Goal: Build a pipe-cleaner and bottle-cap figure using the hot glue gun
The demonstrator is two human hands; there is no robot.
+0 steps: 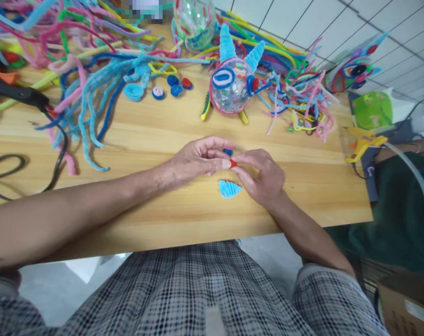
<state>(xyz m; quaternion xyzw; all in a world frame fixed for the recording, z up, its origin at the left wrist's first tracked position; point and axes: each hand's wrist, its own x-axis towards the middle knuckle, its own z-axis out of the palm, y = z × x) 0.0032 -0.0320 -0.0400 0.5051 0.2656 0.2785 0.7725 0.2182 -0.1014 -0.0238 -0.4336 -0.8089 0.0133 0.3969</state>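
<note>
A small red fuzzy piece (233, 163), perhaps pipe cleaner, is pinched between my two hands; its exact shape is mostly hidden. My left hand (205, 156) grips one side with thumb and fingers, and my right hand (263, 175) pinches the other. Just behind the fingertips a dark blue piece (228, 152) shows in part; whether a finger touches it, I cannot tell. On the wood below my hands lies a light blue triangle wound from pipe cleaner (229, 189). Farther back stands a clear round figure (233, 95) with blue ears and yellow-green feet.
Loose pipe cleaners (100, 93) spread over the back left, near several small coils (173, 81). A black-handled tool (19, 91) with a cord lies far left. At right are a yellow glue gun (366, 142), a second decorated figure (355, 70) and a person's dark green clothing (401, 205).
</note>
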